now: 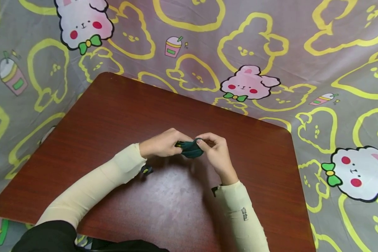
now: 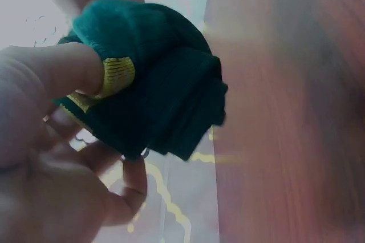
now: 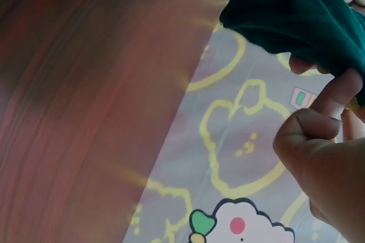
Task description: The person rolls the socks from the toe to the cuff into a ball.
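Note:
A bunched dark green knit sock point(image 1: 191, 149) is held between both hands, raised over the table. My left hand point(image 1: 161, 143) grips its left end. In the left wrist view, the left thumb presses a yellow ribbed patch of the sock point(image 2: 165, 89), and the other fingers lie underneath; layered folds hang to the right. My right hand point(image 1: 218, 156) pinches the right end of the fabric between thumb and forefinger. From the right wrist, the sock point(image 3: 291, 20) stretches across the top, with curled right fingers point(image 3: 333, 97) at its lower edge.
A reddish-brown wooden table point(image 1: 113, 115) lies beneath the hands. Behind it hangs a grey curtain point(image 1: 201, 45) with yellow outlines and cartoon animals. Pale sleeves point(image 1: 94, 189) cover the forearms. A small dark object point(image 1: 146, 170) shows just below the left cuff.

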Motion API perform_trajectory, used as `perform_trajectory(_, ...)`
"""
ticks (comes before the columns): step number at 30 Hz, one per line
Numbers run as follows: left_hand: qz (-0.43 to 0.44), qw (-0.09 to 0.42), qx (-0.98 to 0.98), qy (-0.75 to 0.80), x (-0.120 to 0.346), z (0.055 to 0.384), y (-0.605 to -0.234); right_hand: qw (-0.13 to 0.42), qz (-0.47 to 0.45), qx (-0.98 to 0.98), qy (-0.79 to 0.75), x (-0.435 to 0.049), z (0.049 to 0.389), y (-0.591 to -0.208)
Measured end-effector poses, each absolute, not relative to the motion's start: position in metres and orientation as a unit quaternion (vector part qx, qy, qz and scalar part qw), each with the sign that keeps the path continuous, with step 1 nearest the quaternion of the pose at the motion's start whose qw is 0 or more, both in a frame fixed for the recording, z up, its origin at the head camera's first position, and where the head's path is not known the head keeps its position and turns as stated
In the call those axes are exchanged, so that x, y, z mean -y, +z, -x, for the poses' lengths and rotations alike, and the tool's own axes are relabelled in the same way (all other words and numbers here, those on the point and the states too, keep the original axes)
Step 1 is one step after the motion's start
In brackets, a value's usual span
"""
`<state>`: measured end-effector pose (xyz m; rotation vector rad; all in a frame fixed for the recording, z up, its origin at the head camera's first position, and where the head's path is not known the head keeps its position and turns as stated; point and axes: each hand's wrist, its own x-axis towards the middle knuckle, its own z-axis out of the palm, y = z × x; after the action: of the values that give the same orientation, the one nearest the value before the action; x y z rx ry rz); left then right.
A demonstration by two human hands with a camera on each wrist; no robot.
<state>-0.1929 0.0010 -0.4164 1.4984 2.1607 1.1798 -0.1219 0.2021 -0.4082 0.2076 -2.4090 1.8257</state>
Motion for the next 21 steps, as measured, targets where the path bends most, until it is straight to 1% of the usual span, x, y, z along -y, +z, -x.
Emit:
perform_trajectory(6,-0.542,0.091,-0.705,0.448,0.004,0.196,-0.417,-0.037,-0.003,0.675,0.737,-0.197,0.122,-0.399)
perform_trajectory(9,-0.542,0.083,-0.687,0.477,0.005,0.197,-0.421,-0.072,0.022,0.624,0.778,-0.197,0.121,-0.396)
perform_trajectory(11,-0.531,0.107,-0.667,0.512,0.004,0.196,-0.424,-0.086,0.038,0.604,0.792,-0.198,0.122,-0.395)
perform_trajectory(13,-0.515,0.143,-0.645,0.546,0.004,0.192,-0.418,-0.096,0.055,0.588,0.801,-0.199,0.123,-0.396)
perform_trajectory(15,-0.507,0.166,-0.629,0.566,0.004,0.187,-0.411,-0.100,0.067,0.569,0.813,-0.200,0.124,-0.397)
perform_trajectory(17,-0.511,0.170,-0.624,0.567,0.005,0.182,-0.404,-0.105,0.072,0.550,0.826,-0.200,0.124,-0.399)
perform_trajectory(21,-0.529,0.145,-0.634,0.545,0.007,0.179,-0.401,-0.112,0.061,0.520,0.844,-0.199,0.123,-0.402)
